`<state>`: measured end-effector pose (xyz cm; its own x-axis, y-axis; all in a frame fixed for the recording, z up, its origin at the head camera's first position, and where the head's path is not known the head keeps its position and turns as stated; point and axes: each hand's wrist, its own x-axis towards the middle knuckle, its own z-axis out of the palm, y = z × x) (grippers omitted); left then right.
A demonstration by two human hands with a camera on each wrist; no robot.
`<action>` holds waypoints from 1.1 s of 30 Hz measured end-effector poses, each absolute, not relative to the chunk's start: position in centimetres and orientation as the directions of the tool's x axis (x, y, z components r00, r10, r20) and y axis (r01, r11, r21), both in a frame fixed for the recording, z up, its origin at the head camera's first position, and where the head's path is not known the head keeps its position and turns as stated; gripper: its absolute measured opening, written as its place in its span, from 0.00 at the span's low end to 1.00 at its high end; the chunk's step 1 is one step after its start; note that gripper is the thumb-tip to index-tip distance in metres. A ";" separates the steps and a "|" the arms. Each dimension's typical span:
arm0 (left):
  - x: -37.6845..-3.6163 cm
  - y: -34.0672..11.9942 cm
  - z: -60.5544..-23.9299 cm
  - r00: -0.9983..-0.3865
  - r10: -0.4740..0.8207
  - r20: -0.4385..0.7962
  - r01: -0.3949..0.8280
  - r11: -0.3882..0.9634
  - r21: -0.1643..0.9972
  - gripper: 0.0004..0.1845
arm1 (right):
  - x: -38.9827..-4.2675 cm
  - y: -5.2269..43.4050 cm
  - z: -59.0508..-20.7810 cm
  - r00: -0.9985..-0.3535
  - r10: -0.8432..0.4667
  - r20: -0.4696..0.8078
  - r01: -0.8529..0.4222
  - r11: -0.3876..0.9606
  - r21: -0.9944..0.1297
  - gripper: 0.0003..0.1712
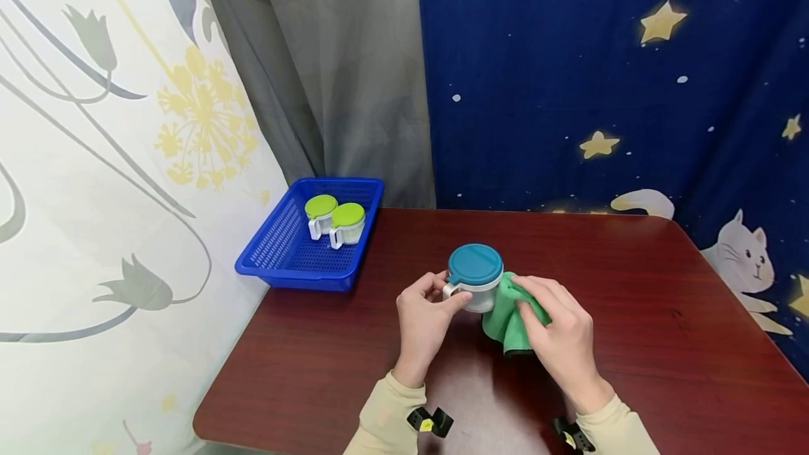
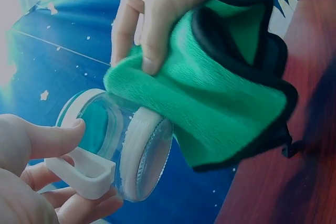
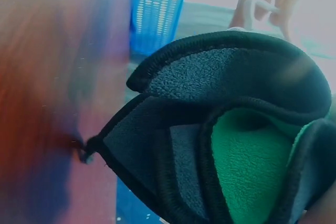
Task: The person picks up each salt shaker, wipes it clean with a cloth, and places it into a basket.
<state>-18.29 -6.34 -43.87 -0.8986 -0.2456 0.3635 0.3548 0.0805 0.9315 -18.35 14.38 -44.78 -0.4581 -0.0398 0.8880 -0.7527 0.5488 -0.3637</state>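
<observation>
A clear jar (image 1: pixel 482 296) with a teal lid (image 1: pixel 475 264) and a white handle (image 2: pixel 86 174) is held up above the table. My left hand (image 1: pixel 426 318) grips it by the handle, thumb on top. In my right hand (image 1: pixel 562 332) a green cloth (image 1: pixel 515 314) with dark edging is pinched between thumb and fingers. The cloth lies against the jar's right side, and its free end hangs down. In the right wrist view the folded cloth (image 3: pixel 252 166) covers most of the jar.
On the table's (image 1: pixel 303 371) far left stands a blue perforated basket (image 1: pixel 297 276). Inside it are two jars with lime-green lids (image 1: pixel 347 215) and white handles. A patterned curtain (image 1: pixel 537 76) hangs behind the table, and a white flowered wall covering (image 1: pixel 126 195) is on the left.
</observation>
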 end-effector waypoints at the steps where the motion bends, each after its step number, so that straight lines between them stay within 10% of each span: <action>1: -18.3 -6.4 -43.9 -0.896 -0.241 0.373 0.363 0.087 0.928 0.17 | -18.3 14.3 -44.4 -0.454 -0.036 0.890 -0.759 0.540 -0.365 0.25; 14: -17.7 -7.2 -44.0 -0.889 -0.157 0.430 0.416 0.111 0.902 0.16 | -16.7 13.2 -39.3 -0.449 -0.016 0.893 -0.788 0.478 -0.388 0.25; 33: -17.7 -8.3 -44.0 -0.888 -0.159 0.432 0.432 0.038 0.901 0.16 | -18.2 13.6 -41.4 -0.429 -0.054 0.902 -0.797 0.492 -0.349 0.25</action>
<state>-17.74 -8.30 -43.97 -0.8877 -0.1586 0.4323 0.4320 0.0381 0.9010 -18.24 13.64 -41.39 -0.4287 -0.0544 0.9018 -0.7972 0.4925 -0.3493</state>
